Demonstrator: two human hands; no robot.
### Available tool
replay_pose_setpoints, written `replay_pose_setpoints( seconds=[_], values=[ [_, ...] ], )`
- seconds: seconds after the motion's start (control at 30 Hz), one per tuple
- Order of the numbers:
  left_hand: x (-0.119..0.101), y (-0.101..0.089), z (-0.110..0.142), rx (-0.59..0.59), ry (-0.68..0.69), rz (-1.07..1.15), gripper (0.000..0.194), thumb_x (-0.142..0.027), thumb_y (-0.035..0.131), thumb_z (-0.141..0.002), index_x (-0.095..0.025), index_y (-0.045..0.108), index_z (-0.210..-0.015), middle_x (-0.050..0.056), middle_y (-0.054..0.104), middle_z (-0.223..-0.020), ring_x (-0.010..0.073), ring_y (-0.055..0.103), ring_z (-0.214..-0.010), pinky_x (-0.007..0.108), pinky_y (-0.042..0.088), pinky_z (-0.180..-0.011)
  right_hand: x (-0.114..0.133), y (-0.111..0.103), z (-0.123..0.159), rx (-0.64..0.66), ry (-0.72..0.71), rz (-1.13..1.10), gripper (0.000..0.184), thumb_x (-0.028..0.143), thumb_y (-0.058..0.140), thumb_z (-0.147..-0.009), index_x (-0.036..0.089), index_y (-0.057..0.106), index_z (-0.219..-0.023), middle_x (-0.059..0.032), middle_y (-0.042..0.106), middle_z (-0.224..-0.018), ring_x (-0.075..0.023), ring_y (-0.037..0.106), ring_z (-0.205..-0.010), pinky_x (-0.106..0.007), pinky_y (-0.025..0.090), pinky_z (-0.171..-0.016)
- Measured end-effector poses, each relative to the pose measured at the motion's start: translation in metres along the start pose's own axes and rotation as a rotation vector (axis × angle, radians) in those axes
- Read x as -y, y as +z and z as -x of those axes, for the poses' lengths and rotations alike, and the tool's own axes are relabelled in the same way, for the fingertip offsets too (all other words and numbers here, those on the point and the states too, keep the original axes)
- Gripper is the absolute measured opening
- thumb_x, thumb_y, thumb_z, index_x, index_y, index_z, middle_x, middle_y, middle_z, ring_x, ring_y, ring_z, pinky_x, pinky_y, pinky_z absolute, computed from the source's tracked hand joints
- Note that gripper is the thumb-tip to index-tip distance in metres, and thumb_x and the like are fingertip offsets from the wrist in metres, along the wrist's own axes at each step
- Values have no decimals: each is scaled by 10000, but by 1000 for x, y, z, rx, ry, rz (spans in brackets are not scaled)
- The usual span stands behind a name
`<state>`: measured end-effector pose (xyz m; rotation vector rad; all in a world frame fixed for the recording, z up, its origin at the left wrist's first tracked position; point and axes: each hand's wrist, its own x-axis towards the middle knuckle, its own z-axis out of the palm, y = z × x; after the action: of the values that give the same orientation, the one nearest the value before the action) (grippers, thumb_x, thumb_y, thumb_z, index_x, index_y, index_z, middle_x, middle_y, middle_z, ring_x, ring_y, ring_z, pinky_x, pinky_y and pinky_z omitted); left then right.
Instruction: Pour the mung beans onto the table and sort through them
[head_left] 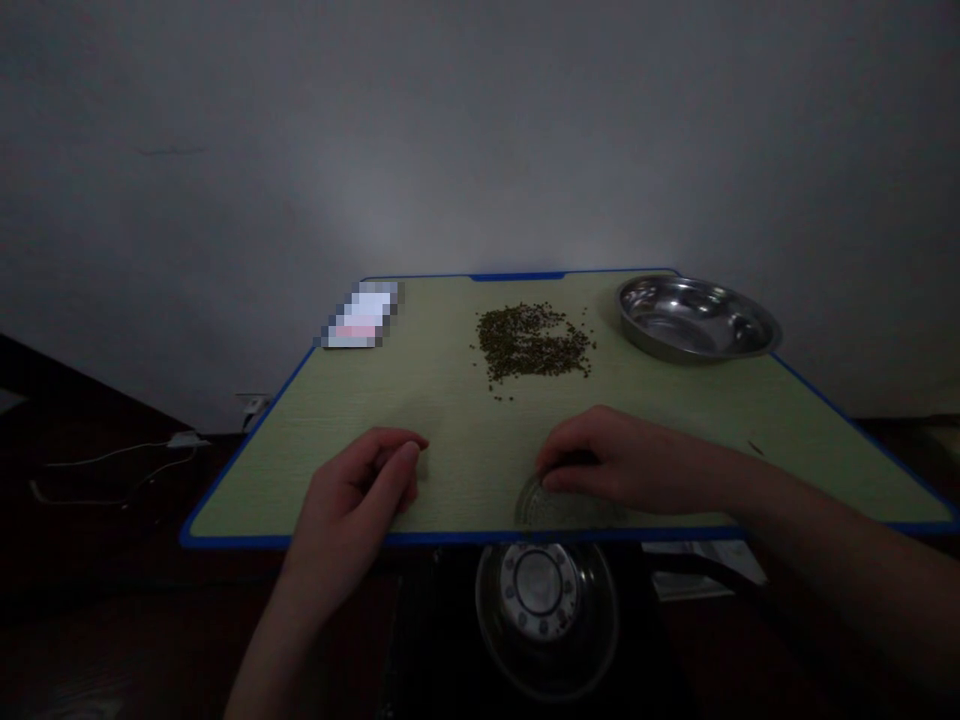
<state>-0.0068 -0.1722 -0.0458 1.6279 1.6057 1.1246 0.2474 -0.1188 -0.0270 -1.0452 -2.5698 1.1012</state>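
Toward twelve o'clock on the pale table [255, 490], small grains [517, 350] lie loosely, presumably central for both hands; metal bowl [675, 348] at two, likely offset for access. Right hand [604, 455] at six: thumb and fingertips close together by a clear disc's [574, 508] rim, grip unclear. Left hand [352, 495] at eight: fingers curled, contents hidden.

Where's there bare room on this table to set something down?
Bare tabletop lies between the blurred white item and the grains, and from the left hand to its left edge. Crowded: back right, by the metal bowl; near edge, by the right hand and clear patterned item.
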Motion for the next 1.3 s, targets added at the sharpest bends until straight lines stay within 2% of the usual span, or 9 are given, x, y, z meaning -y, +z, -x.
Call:
replay_pose_setpoints(
  seconds=[0.53, 0.77, 1.0, 1.13, 1.3],
  values=[
    [-2, 0, 1, -7, -23, -18, 211, -344, 534, -852, -164, 646, -852, -39, 535, -546, 106, 491, -507, 207, 379, -465, 1, 0, 3, 4, 13, -32, 164, 239, 590, -858, 167, 733, -896, -8, 706, -753, -129, 589, -644, -237, 427, -586],
    [-3, 1, 1, -2, -11, -27, 209, -341, 527, -855, -167, 641, -841, -46, 528, -539, 101, 482, -494, 203, 376, -457, 2, 3, 6, -10, -21, -17, 173, 255, 589, -864, 179, 735, -918, -17, 718, -810, -143, 622, -727, -241, 450, -666],
    [-2, 1, 1, 1, 1, -34, 210, -344, 519, -858, -172, 639, -848, -43, 531, -541, 103, 486, -496, 209, 375, -456, 7, 6, 8, -32, -29, -9, 155, 239, 588, -862, 186, 731, -895, -8, 711, -794, -133, 612, -706, -242, 441, -652],
    [-1, 1, 1, -5, -2, -31, 208, -347, 525, -861, -175, 640, -855, -48, 530, -547, 98, 485, -503, 206, 373, -466, 12, 1, 12, -116, -3, -21, 134, 251, 594, -855, 190, 713, -869, -1, 700, -766, -128, 598, -676, -242, 444, -620],
    [-2, 0, 1, 12, -15, -33, 234, -374, 520, -858, -173, 641, -852, -49, 524, -541, 100, 476, -494, 205, 363, -451, 5, -31, 19, -393, 15, 92, 176, 324, 565, -860, 212, 701, -876, -11, 700, -769, -150, 606, -671, -266, 446, -588]
  ],
)
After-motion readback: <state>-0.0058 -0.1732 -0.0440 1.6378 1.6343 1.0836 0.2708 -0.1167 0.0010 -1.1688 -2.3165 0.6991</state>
